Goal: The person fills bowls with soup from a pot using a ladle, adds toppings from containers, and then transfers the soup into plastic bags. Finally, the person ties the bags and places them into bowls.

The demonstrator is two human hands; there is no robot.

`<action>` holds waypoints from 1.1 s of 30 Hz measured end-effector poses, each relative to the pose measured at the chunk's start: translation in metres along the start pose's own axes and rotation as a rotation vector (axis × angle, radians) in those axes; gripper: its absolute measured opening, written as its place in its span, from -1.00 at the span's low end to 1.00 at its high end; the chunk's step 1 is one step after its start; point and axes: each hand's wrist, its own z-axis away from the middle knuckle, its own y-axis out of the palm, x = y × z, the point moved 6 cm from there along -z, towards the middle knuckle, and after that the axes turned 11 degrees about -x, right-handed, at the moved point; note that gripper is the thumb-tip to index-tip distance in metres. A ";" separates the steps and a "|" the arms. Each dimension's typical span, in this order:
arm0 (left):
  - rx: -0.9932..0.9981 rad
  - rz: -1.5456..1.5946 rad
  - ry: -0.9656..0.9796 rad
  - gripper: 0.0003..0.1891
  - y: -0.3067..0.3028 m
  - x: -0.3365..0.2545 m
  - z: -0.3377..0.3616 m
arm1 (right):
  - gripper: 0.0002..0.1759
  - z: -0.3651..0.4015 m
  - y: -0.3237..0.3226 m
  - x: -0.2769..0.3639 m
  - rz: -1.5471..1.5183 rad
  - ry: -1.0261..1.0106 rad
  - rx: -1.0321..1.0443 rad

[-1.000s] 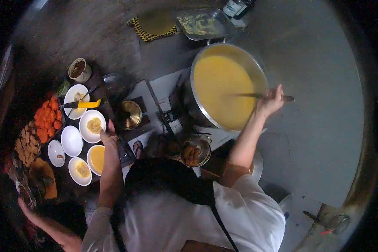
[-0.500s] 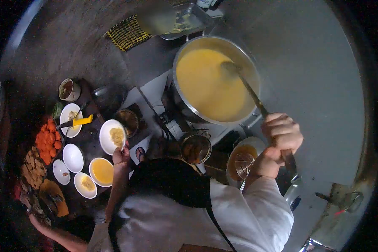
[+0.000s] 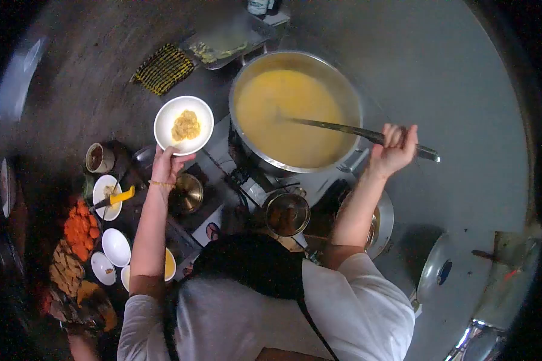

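Observation:
My left hand [image 3: 170, 162] grips the rim of a white bowl [image 3: 165, 117] with a lump of yellowish paste [image 3: 186, 125] inside. The bowl is up to the left of a big metal pot [image 3: 356, 105] of yellow soup [image 3: 286, 96]. The long handle of a ladle [image 3: 343, 128] slants over the pot's right rim, and my right hand [image 3: 395, 146] is closed around it near its end. The ladle's head is hidden under the soup.
A strainer [image 3: 286, 213] sits below the pot. At left are white bowls [image 3: 115, 247], a yellow-handled knife [image 3: 121, 196], orange pieces [image 3: 81, 228] and a brown-stained cup [image 3: 99, 157]. A glass tray [image 3: 229, 48] and a yellow-black cloth [image 3: 164, 68] lie behind. Another person's arm [image 3: 81, 343] shows lower left.
My left hand has lifted the bowl of paste up and forward, toward the pot. My right hand has moved up slightly, and the ladle's handle now lies flatter across the pot.

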 end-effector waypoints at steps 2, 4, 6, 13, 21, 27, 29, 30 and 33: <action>0.067 0.002 0.015 -0.48 0.018 -0.012 -0.011 | -0.58 -0.011 -0.015 0.020 0.010 -0.039 -0.101; 0.097 -0.020 0.021 -0.48 0.041 -0.020 -0.016 | -0.54 -0.019 -0.030 0.043 0.011 -0.061 -0.201; 0.110 -0.021 0.018 -0.48 0.059 -0.019 -0.026 | -0.53 -0.024 -0.037 0.067 -0.030 -0.092 -0.225; 0.209 -0.044 -0.078 -0.43 0.129 0.016 -0.056 | -0.49 -0.037 -0.028 0.151 -0.307 -0.176 -0.073; 0.228 0.036 -0.184 -0.37 0.198 0.049 -0.071 | -0.53 -0.016 -0.007 0.190 -0.408 -0.144 0.258; 0.282 0.059 -0.166 -0.39 0.204 0.057 -0.078 | -0.51 0.017 0.008 0.204 -0.547 -0.248 0.675; 0.304 0.054 -0.148 -0.43 0.199 0.060 -0.083 | -0.55 0.012 -0.006 0.216 -0.568 -0.395 0.579; 0.311 0.078 -0.146 -0.46 0.196 0.057 -0.082 | -0.56 0.010 -0.008 0.216 -0.531 -0.396 0.544; 0.298 0.110 -0.122 -0.56 0.183 0.045 -0.075 | -0.57 0.008 0.004 0.194 -0.409 -0.424 0.555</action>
